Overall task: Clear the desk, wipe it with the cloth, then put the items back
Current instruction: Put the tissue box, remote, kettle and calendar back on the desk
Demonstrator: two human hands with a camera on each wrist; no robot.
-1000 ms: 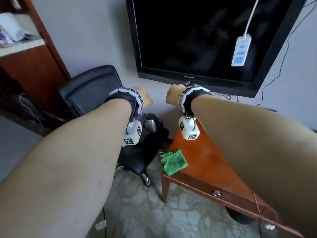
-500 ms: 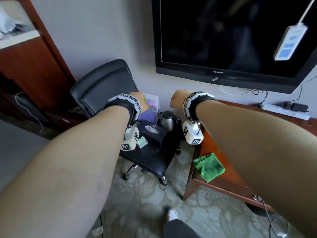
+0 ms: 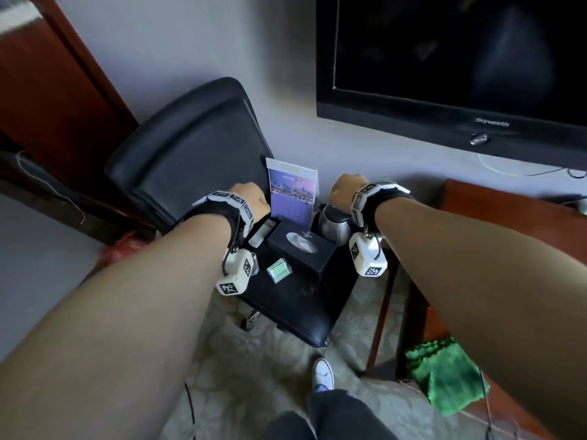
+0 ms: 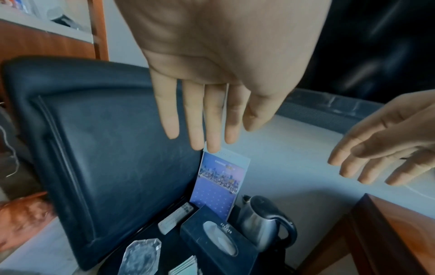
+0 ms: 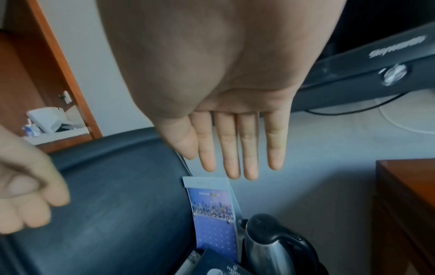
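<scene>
I am judging this the put-back step: both hands, left hand (image 3: 251,198) and right hand (image 3: 344,190), are hovering empty with fingers (image 4: 213,119) straight over the chair (image 3: 190,160) holding calendar (image 3: 293,192), kettle (image 3: 333,225) and tissue box (image 3: 301,246); cloth (image 3: 444,379) lying on the worktop (image 3: 514,217); next needing a grip on one item.

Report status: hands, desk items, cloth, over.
Left hand and right hand open, empty, above chair. Calendar, kettle, tissue box on chair seat. Cloth on desk. Nothing in the way.
</scene>
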